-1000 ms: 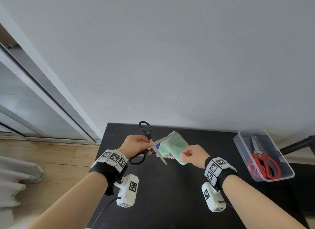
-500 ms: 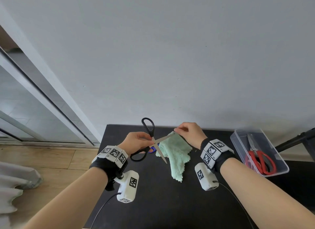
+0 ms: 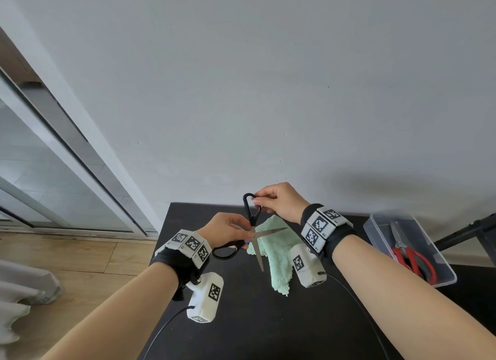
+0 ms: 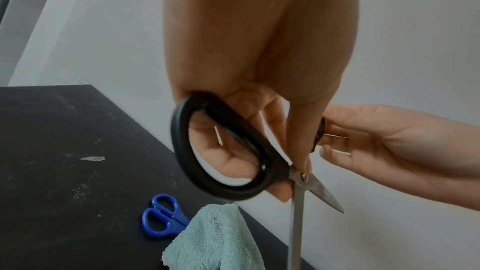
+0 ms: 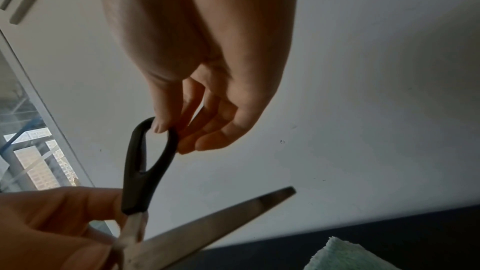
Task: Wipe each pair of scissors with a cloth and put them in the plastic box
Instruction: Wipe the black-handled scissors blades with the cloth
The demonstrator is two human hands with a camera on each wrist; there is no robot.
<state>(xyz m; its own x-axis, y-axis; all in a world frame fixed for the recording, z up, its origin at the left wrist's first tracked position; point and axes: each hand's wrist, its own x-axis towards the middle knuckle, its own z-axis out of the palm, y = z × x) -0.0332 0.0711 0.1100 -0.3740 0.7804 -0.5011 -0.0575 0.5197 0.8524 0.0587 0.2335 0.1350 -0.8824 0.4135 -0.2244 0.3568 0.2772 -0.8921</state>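
Black-handled scissors hang in the air above the black table, blades spread apart. My left hand grips them at the lower handle loop and the pivot. My right hand pinches the upper handle loop between thumb and fingers. The green cloth lies loose on the table under the blades, held by neither hand. Small blue scissors lie on the table, partly under the cloth. A clear plastic box at the right holds red-handled scissors.
A grey wall rises right behind the table's far edge. A sliding glass door and wooden floor are at the left. A dark stand leg crosses behind the box. Wrist-camera cables trail over the table's near part.
My right hand let go of the green cloth, which dropped onto the table, then moved up and left to pinch the upper handle loop. The left hand kept its hold on the scissors.
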